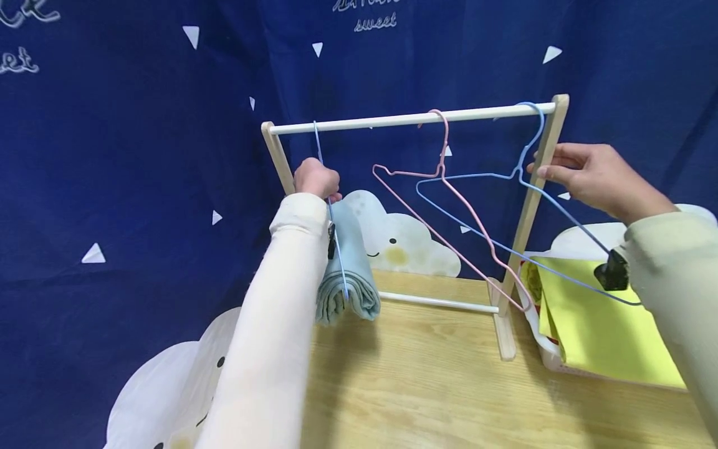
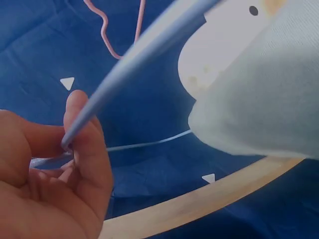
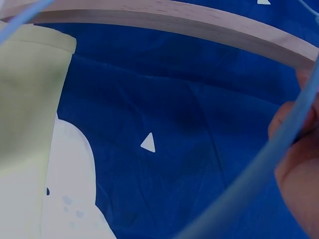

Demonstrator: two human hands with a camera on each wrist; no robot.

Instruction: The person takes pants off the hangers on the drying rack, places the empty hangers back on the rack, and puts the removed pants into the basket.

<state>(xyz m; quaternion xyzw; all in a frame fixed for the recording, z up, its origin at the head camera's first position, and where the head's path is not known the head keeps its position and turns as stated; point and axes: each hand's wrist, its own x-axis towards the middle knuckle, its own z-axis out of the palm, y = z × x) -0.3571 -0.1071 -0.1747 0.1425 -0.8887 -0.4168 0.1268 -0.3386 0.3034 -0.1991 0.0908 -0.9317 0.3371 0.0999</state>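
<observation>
My left hand [image 1: 317, 179] pinches a blue hanger [image 1: 338, 240] just below its hook, at the left end of a clothes rack's white rail [image 1: 381, 122]. Over that hanger is a folded light teal cloth [image 1: 349, 268]; its exact kind cannot be told. In the left wrist view, the thumb and fingers [image 2: 89, 164] close on the hanger's neck. My right hand [image 1: 603, 178] grips the rack's right wooden post [image 1: 530, 209], thumb in front and fingers partly hidden behind. Beside it hangs a second blue hanger [image 1: 524, 153], bare, passing in front of the right forearm.
A bare pink hanger [image 1: 443, 146] hangs at mid-rail. Right of the rack, a white basket [image 1: 541, 340] holds folded yellow cloth [image 1: 600, 330]. Below lies the wooden tabletop [image 1: 426, 386]. Cloud-shaped panels [image 1: 406, 240] stand against a dark blue curtain [image 1: 140, 156].
</observation>
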